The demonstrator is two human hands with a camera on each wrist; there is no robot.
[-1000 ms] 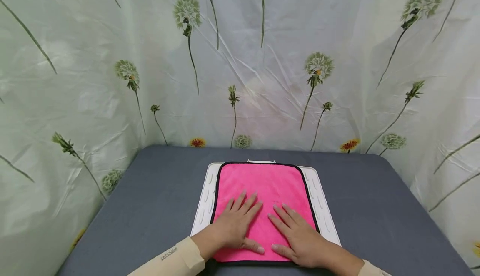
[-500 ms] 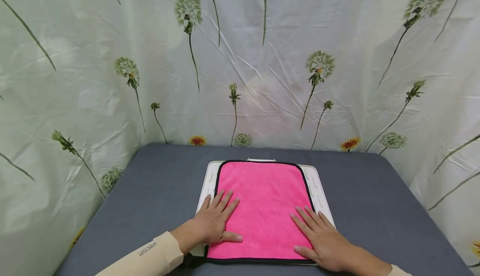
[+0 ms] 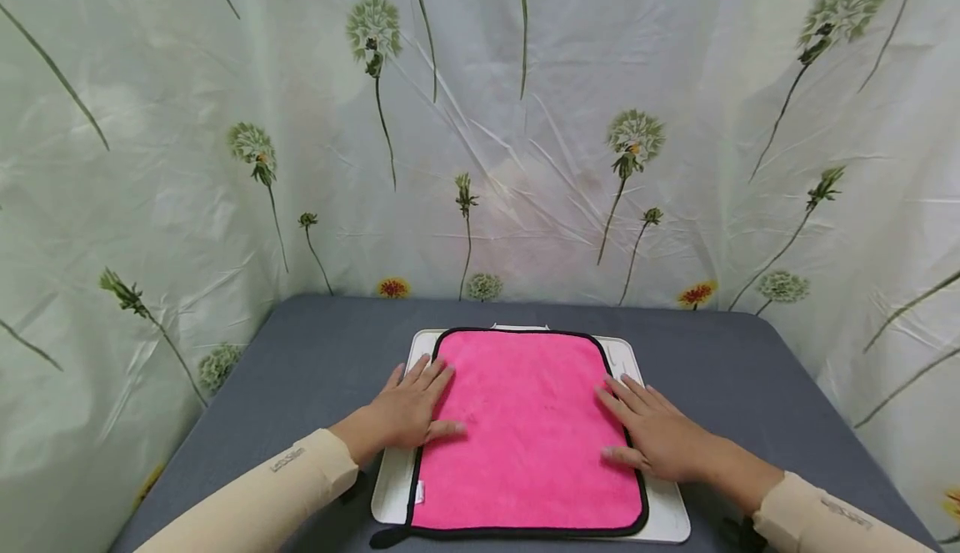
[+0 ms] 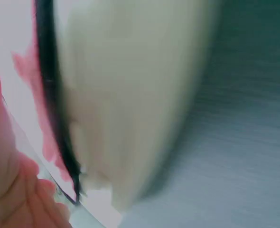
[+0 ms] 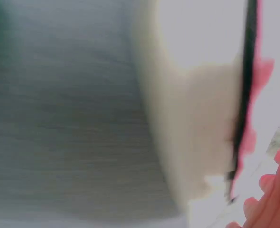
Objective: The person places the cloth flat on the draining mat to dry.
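A pink cloth [image 3: 525, 436] with a black border lies spread over a white tray [image 3: 663, 511] on the grey table. My left hand [image 3: 408, 409] is at the cloth's left edge, fingers straight and spread, thumb over the pink. Opposite it, my right hand [image 3: 660, 432] is at the right edge with its fingers extended. Whether either palm touches the cloth or hovers just above is hard to tell. Both wrist views are blurred; the left wrist view shows part of the left hand [image 4: 16, 185], and the right wrist view part of the right hand [image 5: 273, 199].
The grey tabletop [image 3: 322, 369] extends around the tray on both sides. Behind it hangs a pale curtain [image 3: 525, 161] printed with dandelions. A black loop [image 3: 390, 536] sticks out from the cloth's near left corner, and a small white label [image 3: 420, 492] sits on its left border.
My hands have moved apart, from the cloth's middle out to its left and right edges, and most recently farther up. The near corners of the cloth and tray are now uncovered.
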